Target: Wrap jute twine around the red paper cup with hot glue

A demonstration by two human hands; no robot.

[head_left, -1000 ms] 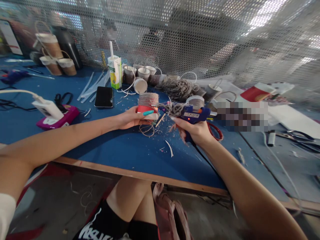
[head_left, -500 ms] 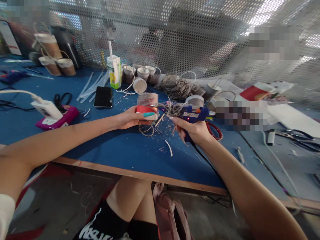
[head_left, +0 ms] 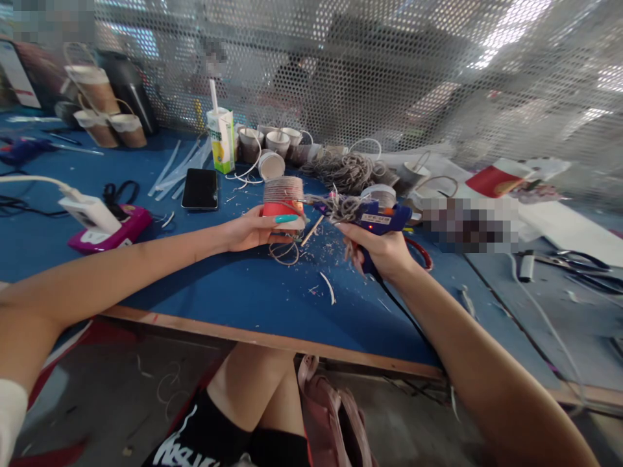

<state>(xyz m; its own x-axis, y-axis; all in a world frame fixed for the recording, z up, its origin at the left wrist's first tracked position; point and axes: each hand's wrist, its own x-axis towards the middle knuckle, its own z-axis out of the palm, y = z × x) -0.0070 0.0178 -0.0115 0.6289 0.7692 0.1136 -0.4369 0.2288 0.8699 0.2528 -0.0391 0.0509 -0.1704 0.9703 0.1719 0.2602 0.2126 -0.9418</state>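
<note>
My left hand (head_left: 248,229) is wrapped round a red paper cup (head_left: 276,209), thumb across its side. Grey-brown cord (head_left: 283,188) is wound in close rows round one end of the cup. In my right hand (head_left: 377,246) is a blue hot glue gun (head_left: 382,219), its small light glowing orange and its nozzle pointed left at the cord-wound part. Whether the tip touches the cup I cannot make out. A bunch of loose grey cord (head_left: 345,206) lies along the gun's front, between the two hands. Below the cup shows a thin loop of cord (head_left: 285,254).
Several cord-covered cups (head_left: 250,144) and a cord heap (head_left: 341,170) stand along the mesh at the back. A drink carton (head_left: 221,139), a phone (head_left: 199,189) and a magenta power strip (head_left: 109,228) are to the left. Scissors (head_left: 584,263) lie at right; scraps litter the blue tabletop (head_left: 272,298).
The cup has shifted slightly left and up in my left hand. The glue gun has moved a little to the right, its grip unchanged.
</note>
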